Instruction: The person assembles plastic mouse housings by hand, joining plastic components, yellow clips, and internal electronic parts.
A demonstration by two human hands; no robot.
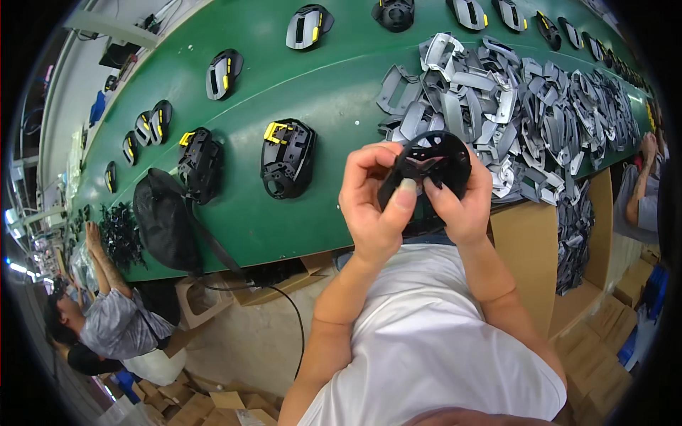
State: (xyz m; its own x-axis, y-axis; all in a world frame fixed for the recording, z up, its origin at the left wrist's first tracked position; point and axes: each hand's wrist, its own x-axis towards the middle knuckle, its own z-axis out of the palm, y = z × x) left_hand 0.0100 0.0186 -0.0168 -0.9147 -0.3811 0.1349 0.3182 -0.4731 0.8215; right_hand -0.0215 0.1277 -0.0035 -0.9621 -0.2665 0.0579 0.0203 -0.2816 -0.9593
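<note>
Close in front of me, both hands grip a rounded black plastic housing [435,145] with an opening through its middle. My left hand [371,199] wraps its left side, thumb pressed on the near face. On the other side my right hand [465,202] holds it the same way, its thumb beside the left one. The fingers behind the housing are mostly hidden. Left of my hands, a black mouse-shaped unit [288,160] with a yellow part at its far end lies on the green table [320,220]. Another such unit [200,167] lies farther left.
A heap of grey plastic frames [462,99] covers the table at right. Grey-and-black units with yellow strips [309,28] line the far side. A black pouch [167,220] lies at left. A cardboard box [526,263] stands below right. Other people [121,319] work at both sides.
</note>
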